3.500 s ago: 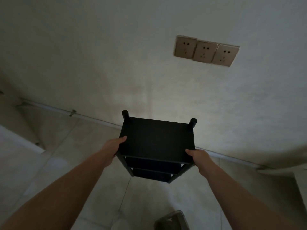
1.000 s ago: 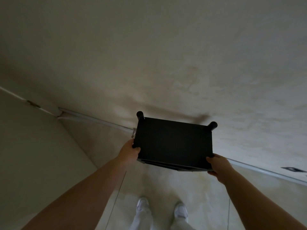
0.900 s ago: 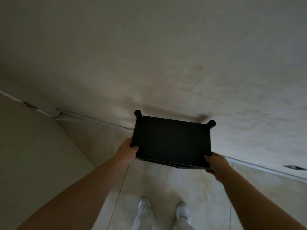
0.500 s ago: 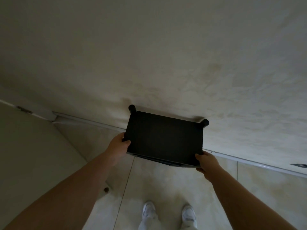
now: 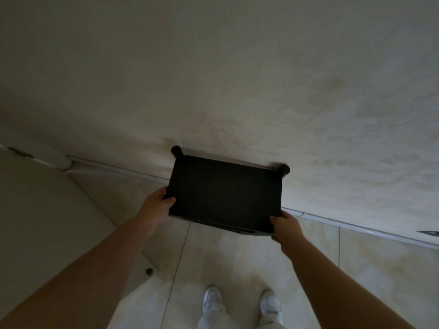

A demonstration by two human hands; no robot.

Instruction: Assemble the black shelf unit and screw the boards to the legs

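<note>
Head view: black shelf unit (image 5: 225, 194) sits between left hand (image 5: 155, 208) and right hand (image 5: 286, 227), each gripping a near corner.

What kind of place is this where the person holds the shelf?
Probably an indoor room, in a corner: a plain plastered wall, a pale tiled floor, and a baseboard strip along their join. The black shelf unit stands against the wall.

Wall (image 5: 237, 79) tight behind shelf unit (image 5: 225, 195).
</note>
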